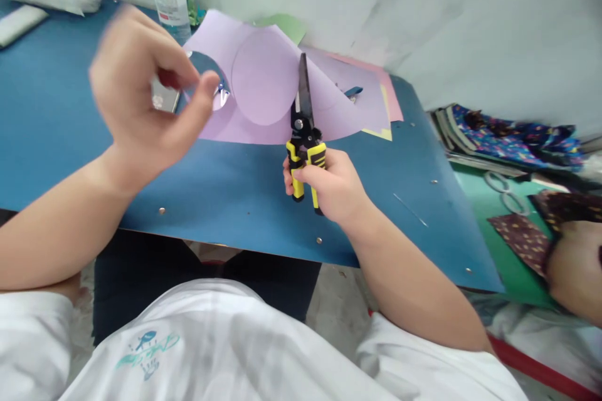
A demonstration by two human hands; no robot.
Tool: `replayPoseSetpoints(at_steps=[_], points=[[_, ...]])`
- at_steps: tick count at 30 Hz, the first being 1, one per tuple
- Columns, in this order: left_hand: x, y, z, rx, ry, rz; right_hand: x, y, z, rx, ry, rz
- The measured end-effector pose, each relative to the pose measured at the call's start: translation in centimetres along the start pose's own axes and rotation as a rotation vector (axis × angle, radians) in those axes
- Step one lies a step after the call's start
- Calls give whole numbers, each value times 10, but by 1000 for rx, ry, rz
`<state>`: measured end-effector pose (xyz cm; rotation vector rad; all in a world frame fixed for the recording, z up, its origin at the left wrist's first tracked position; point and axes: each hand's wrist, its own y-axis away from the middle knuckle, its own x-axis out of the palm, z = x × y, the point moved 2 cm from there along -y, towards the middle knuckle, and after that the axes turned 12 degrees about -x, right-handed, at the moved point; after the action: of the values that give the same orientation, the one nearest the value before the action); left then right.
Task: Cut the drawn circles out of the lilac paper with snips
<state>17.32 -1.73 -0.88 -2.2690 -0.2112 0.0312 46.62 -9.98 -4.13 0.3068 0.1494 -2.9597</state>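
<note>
My right hand (336,185) is wrapped round the yellow-and-black handles of a pair of heavy scissors (303,113). Their dark blade points away from me, beside a round outline on a sheet of purple paper (221,128). The sheet bends up from the table and has a round gap at its left. Over that gap is my left hand (150,88), raised and slightly blurred. Its thumb and forefinger curve together in a pinch; whether they hold anything is unclear. A small white-and-blue item (222,95) shows just past the thumb.
More sheets, pink (395,97), yellow and green (285,28), lie behind on the blue table (226,188). A clear bottle (172,3) stands by the wall. A thin needle-like rod (410,210) lies at right. Another person's arm (578,269) is near scissors (506,193) on a green surface.
</note>
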Motion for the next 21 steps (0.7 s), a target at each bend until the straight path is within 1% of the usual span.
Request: replayPoseSetpoints(at_steps=[1, 2, 4, 5, 6, 7, 9, 11, 12, 15, 18, 21], points=[[8, 10, -5, -56, -27, 98, 1, 0, -1, -7, -14, -9], [16, 19, -9, -104, -34, 171, 1, -1, -1, -13, -20, -15], [28, 34, -10, -221, -8, 328, 2, -1, -4, -26, 13, -28], [32, 39, -9, -276, 21, 389, 2, -2, -5, -32, 45, -33], [36, 43, -7, -340, 63, 426, 3, -2, -7, -35, 79, -33], [38, 45, -4, -408, 111, 432, 3, -2, -8, -37, 110, -29], [40, 47, 1, -526, 197, 372, 3, -3, -9, -45, 159, -14], [39, 48, 5, -580, 235, 298, 4, -3, -8, -72, 213, 1], [38, 48, 6, -579, 235, 274, 4, -3, -7, -89, 241, 7], [34, 48, 9, -533, 199, 264, 6, -1, -4, -103, 267, 28], [31, 47, 10, -494, 159, 263, 7, 0, -3, -60, 210, 46], [31, 41, 6, -451, 121, 252, 7, 1, -3, -20, 159, 55]])
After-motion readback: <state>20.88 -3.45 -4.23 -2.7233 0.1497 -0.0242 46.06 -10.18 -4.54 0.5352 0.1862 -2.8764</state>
